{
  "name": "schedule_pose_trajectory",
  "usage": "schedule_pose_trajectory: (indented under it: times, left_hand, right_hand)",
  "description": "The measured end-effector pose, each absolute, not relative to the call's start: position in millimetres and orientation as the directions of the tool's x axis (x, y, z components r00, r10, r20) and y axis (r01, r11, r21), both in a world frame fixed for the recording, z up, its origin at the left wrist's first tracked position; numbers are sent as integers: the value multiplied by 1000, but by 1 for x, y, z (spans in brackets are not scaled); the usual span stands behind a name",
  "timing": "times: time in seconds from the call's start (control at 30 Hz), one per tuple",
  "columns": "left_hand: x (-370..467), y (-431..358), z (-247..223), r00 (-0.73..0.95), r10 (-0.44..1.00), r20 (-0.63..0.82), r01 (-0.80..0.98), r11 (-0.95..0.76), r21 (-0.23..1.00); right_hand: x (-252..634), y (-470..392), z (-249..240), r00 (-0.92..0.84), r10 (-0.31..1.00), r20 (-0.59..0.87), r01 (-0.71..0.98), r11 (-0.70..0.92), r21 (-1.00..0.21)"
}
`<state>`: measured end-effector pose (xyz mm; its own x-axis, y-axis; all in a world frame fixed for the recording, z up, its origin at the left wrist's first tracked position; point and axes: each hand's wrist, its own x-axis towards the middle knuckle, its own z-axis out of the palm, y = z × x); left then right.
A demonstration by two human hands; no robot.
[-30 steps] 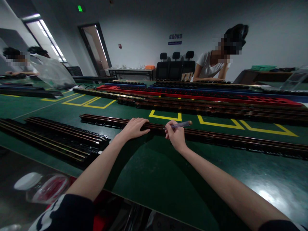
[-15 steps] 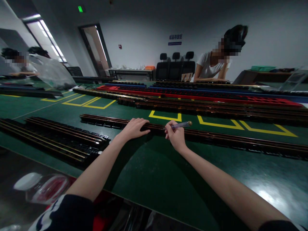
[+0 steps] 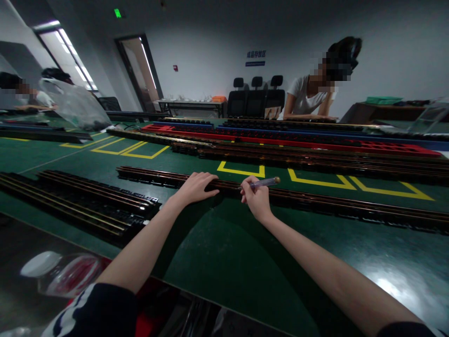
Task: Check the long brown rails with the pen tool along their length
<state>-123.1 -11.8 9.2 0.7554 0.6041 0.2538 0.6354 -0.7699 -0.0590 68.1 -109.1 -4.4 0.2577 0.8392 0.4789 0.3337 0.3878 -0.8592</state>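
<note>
A long dark strip with copper-coloured lines [image 3: 315, 199] runs across the green table in front of me. On it, left of centre, my left hand [image 3: 196, 187] lies flat with its fingers stretched and thumb apart. My right hand [image 3: 257, 199] is closed around a slim pen-like tool with a clear barrel and a brownish end [image 3: 264, 182]. The tool slants down to the left, its tip at the strip between my hands. Whether the tip touches the strip is too small to tell.
More dark strips [image 3: 80, 201] lie at the left, near the table edge. Beyond my hands are further strips and a long red tray [image 3: 298, 142]. A plastic bag [image 3: 79, 105] stands at the back left. A lidded clear jar [image 3: 70, 276] is below the edge. Co-workers sit across the table.
</note>
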Motion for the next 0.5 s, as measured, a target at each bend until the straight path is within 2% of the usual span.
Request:
schedule_pose_trajectory:
  times: [0.5]
  left_hand:
    - [-123,-12,10,751,612,246,643,-763,-63]
  right_hand:
    - [67,-107,-6,277,839,469,332,375,-866]
